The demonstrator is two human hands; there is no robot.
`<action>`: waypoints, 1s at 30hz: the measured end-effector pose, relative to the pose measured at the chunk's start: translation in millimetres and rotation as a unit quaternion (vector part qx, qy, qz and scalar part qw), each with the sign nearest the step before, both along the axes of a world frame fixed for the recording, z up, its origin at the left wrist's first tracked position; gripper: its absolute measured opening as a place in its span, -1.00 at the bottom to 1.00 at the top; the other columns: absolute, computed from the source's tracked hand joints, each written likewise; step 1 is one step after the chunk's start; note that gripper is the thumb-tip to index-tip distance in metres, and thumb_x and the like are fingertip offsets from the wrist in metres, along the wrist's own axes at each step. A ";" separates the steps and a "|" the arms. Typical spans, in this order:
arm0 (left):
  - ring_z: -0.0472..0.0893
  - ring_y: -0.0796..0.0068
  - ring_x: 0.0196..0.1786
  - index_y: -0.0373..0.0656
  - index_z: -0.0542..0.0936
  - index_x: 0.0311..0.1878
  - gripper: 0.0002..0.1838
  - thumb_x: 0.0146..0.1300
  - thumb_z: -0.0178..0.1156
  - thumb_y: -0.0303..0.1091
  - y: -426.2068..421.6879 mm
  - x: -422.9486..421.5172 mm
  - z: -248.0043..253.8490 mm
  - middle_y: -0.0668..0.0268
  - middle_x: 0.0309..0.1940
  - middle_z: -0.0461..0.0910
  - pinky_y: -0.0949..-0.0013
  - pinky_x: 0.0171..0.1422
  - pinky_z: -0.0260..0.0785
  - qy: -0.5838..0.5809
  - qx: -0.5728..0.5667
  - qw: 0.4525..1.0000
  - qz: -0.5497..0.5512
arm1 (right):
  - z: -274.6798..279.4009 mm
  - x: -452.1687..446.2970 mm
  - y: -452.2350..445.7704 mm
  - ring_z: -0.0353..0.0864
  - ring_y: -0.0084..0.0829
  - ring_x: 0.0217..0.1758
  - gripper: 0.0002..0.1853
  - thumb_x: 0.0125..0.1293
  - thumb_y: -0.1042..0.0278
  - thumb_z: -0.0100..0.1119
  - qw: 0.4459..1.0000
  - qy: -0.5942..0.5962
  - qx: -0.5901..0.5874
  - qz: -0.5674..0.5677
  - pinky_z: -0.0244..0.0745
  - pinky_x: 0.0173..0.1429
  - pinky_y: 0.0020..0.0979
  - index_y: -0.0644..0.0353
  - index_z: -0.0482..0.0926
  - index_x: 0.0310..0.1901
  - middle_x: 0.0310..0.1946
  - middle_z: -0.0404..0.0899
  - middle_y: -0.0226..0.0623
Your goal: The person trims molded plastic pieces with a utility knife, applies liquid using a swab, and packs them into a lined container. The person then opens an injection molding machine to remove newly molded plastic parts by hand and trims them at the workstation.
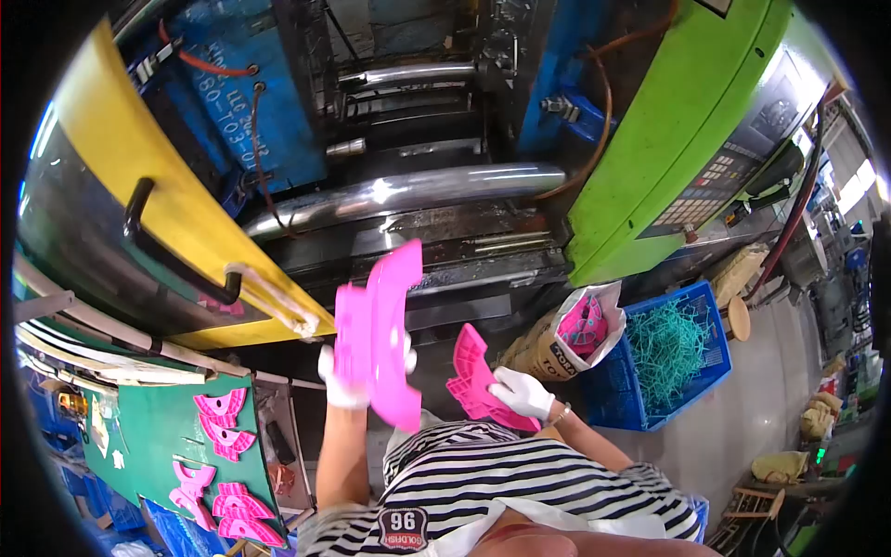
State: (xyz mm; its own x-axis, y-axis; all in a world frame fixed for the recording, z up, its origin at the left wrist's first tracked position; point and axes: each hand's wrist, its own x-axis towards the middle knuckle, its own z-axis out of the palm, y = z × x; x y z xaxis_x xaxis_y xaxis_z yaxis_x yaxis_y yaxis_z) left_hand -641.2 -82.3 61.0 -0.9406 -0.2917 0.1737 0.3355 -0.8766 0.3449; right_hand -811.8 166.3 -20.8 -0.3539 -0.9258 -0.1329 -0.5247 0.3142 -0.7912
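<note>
- Machinery fills the background: a yellow door (pixel 176 209) at the left, a green panel (pixel 664 111) at the right, and a thick steel bar (pixel 418 193) crossing the open bay between them.
- The left hand (pixel 343 381), gloved, is closed around a smooth pink part (pixel 379 334), held lengthwise in front of the bay. White glove shows at both its edges, so it is probably steadied from behind; most of the fingers are hidden.
- The right hand (pixel 522 394), also gloved, pinches the edge of a ribbed pink piece (pixel 475 376), tilted and apart from the first, perhaps to keep the two from knocking.
- On the green bench (pixel 116 432) at the left, more pink pieces (pixel 225 438) lie in small groups, likely so they neither pile up nor slide off.
- An open paper sack (pixel 548 360) holds pink bits (pixel 582 327); a blue crate (pixel 608 399) just beside it holds teal strands (pixel 668 353). Separate containers seem meant to keep the colours unmixed, and both stand near the right hand.
</note>
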 end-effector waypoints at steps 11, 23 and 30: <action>0.56 0.42 -0.18 -0.06 0.53 -0.10 -0.68 0.28 0.08 -0.03 -196.3 -383.1 97.8 0.35 -0.32 0.57 0.30 -0.06 0.45 -0.029 -0.075 0.996 -0.036 | 26.3 -44.1 48.0 0.49 0.01 -0.35 -0.81 0.28 0.26 0.11 0.964 0.043 0.013 -0.264 0.39 -0.26 -0.17 0.21 0.43 -0.36 -0.48 0.44 -0.03; 0.56 0.48 -0.23 0.07 0.58 -0.24 -0.59 0.19 0.04 0.20 -285.5 -604.7 92.2 0.45 -0.31 0.62 0.31 -0.17 0.44 -0.072 -0.155 0.985 -0.012 | 31.4 -73.9 -13.5 0.48 0.06 -0.37 -0.79 0.26 0.26 0.08 0.915 0.066 0.044 -0.396 0.37 -0.27 -0.11 0.20 0.41 -0.41 -0.51 0.44 -0.01; 0.51 0.50 -0.39 0.11 0.53 -0.36 -0.58 0.04 0.20 0.26 -292.7 -651.6 79.1 0.47 -0.48 0.53 0.35 -0.25 0.38 -0.108 -0.163 0.980 -0.030 | 49.4 -85.9 -25.8 0.48 0.06 -0.37 -0.79 0.28 0.25 0.07 0.902 0.052 0.062 -0.424 0.36 -0.27 -0.10 0.20 0.41 -0.40 -0.52 0.43 -0.01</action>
